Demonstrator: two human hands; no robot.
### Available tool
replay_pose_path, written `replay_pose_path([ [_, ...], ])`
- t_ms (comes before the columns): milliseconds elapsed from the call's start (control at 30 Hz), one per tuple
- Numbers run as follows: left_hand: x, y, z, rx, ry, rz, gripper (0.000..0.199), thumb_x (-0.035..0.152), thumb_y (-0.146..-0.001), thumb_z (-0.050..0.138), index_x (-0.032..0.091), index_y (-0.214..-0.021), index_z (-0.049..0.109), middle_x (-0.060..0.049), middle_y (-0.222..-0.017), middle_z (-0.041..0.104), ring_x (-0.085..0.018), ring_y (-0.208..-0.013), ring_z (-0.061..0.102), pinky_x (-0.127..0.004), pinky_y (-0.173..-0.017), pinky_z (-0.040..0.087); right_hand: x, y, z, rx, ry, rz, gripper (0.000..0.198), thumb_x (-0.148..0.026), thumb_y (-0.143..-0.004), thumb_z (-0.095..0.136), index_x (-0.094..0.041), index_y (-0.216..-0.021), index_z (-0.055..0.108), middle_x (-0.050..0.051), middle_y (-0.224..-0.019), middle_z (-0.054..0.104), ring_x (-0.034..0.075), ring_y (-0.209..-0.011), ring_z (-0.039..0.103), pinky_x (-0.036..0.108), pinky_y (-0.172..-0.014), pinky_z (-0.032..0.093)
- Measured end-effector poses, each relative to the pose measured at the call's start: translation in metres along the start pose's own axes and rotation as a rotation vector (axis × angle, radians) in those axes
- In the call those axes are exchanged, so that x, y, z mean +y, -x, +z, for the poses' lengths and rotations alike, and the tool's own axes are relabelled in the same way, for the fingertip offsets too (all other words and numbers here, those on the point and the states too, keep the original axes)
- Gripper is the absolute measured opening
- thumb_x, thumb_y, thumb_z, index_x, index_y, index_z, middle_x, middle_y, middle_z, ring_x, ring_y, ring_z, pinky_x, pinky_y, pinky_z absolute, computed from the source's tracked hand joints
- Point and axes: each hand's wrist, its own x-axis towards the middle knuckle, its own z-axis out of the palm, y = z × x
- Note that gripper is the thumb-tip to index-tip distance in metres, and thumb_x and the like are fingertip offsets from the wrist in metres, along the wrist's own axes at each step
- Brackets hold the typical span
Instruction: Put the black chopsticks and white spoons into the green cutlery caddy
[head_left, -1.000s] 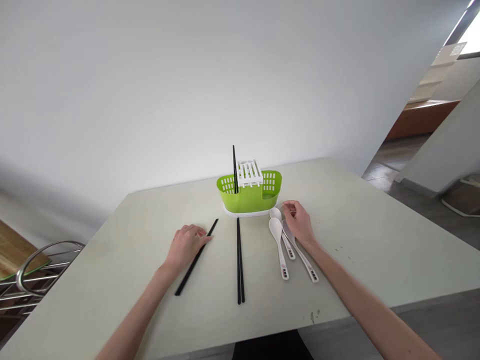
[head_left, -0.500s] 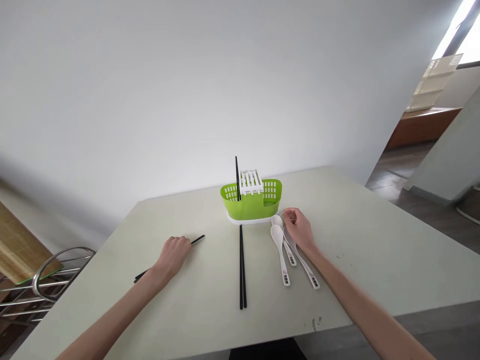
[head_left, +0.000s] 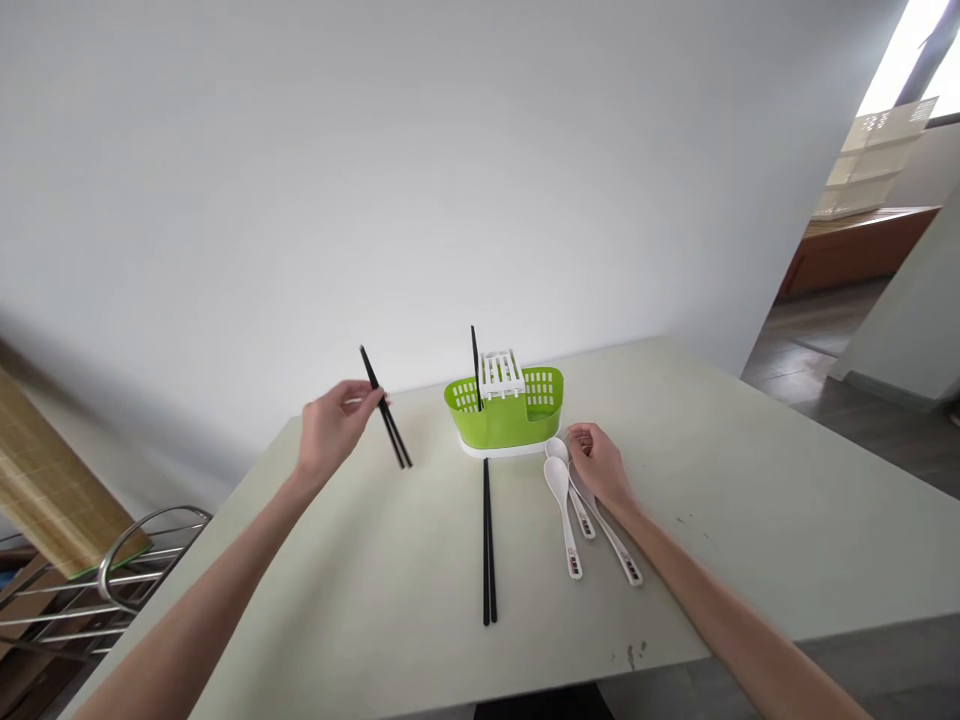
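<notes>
My left hand (head_left: 336,425) is raised over the left part of the table, closed on a pair of black chopsticks (head_left: 391,432) held at a tilt. A green and white cutlery basket (head_left: 495,425) stands near the wall, with a black chopstick (head_left: 475,350) upright in its left compartment. Before it lies another pair of black chopsticks (head_left: 488,550). Loosely curled, my right hand (head_left: 600,465) rests just right of the basket's front, partly covering the bowl of one white spoon (head_left: 619,552). Two more white spoons lie beside it: one in front (head_left: 565,520), one behind (head_left: 555,448).
The pale table (head_left: 750,500) has its back edge along a white wall (head_left: 480,180). Past its left edge are a metal rack (head_left: 105,585) and a bamboo board (head_left: 60,480). Dark marks show near the front edge.
My left hand has lifted the chopsticks off the table and tilted them steeply, moving up and toward the back. My right hand has stayed beside the spoons. The view has shifted slightly.
</notes>
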Motion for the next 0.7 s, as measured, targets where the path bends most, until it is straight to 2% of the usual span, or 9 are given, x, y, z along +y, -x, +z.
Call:
replay_pose_path([
  [33,0.016,-0.007,0.001,0.064,0.087,-0.016,0.035,0.056,-0.088,0.069,0.023,-0.1,0.072,-0.007,-0.095,0.081,-0.028,-0.092,0.079,-0.035,-0.074,0.063,0.0,0.0,0.0,-0.002,0.001,-0.003,0.029,-0.043,-0.089,0.053,-0.021,-0.104,0.064,0.009,-0.1,0.073,0.024,-0.089,0.069,0.038,-0.08,0.054],
  [100,0.043,-0.02,0.008,0.107,0.249,-0.023,0.037,0.052,-0.089,0.071,0.021,-0.108,0.071,-0.008,-0.1,0.081,-0.028,-0.095,0.079,-0.037,-0.078,0.065,-0.001,0.0,0.0,-0.005,0.001,-0.008,0.029,-0.043,-0.089,0.053,-0.021,-0.103,0.064,0.009,-0.1,0.073,0.024,-0.089,0.069,0.038,-0.08,0.054],
  [200,0.063,-0.041,0.032,0.124,0.405,-0.008,0.033,0.045,-0.091,0.072,0.018,-0.111,0.069,-0.009,-0.106,0.08,-0.026,-0.096,0.079,-0.041,-0.09,0.064,-0.001,0.0,0.0,-0.007,-0.004,-0.005,0.029,-0.044,-0.09,0.052,-0.021,-0.103,0.065,0.009,-0.1,0.074,0.024,-0.089,0.069,0.038,-0.079,0.054],
  [300,0.059,-0.057,0.066,0.115,0.478,-0.003,0.033,0.044,-0.092,0.071,0.018,-0.111,0.068,-0.009,-0.108,0.079,-0.025,-0.097,0.079,-0.041,-0.094,0.064,-0.002,-0.001,0.001,-0.01,-0.01,0.005,0.029,-0.046,-0.09,0.053,-0.022,-0.102,0.066,0.009,-0.099,0.075,0.024,-0.089,0.069,0.038,-0.079,0.054],
  [467,0.039,-0.065,0.122,0.02,0.49,-0.049,0.029,0.04,-0.089,0.074,0.017,-0.107,0.069,-0.01,-0.105,0.08,-0.025,-0.09,0.08,-0.039,-0.089,0.064,-0.003,-0.002,0.0,-0.029,-0.001,0.024,0.029,-0.046,-0.091,0.053,-0.022,-0.102,0.066,0.009,-0.099,0.075,0.024,-0.088,0.069,0.037,-0.078,0.054],
  [600,0.026,-0.065,0.148,-0.085,0.424,-0.114,0.026,0.036,-0.085,0.077,0.017,-0.102,0.071,-0.01,-0.102,0.081,-0.024,-0.083,0.08,-0.04,-0.084,0.065,-0.004,-0.002,-0.001,-0.047,0.007,0.009,0.028,-0.045,-0.093,0.052,-0.023,-0.101,0.065,0.009,-0.1,0.075,0.024,-0.088,0.069,0.037,-0.078,0.054],
  [700,0.017,-0.067,0.159,-0.105,0.382,-0.135,0.024,0.036,-0.084,0.078,0.018,-0.099,0.073,-0.009,-0.099,0.082,-0.026,-0.093,0.079,-0.042,-0.09,0.063,-0.006,-0.003,-0.001,-0.04,0.007,0.018,0.028,-0.046,-0.092,0.053,-0.023,-0.101,0.066,0.009,-0.098,0.075,0.024,-0.087,0.069,0.037,-0.078,0.054],
])
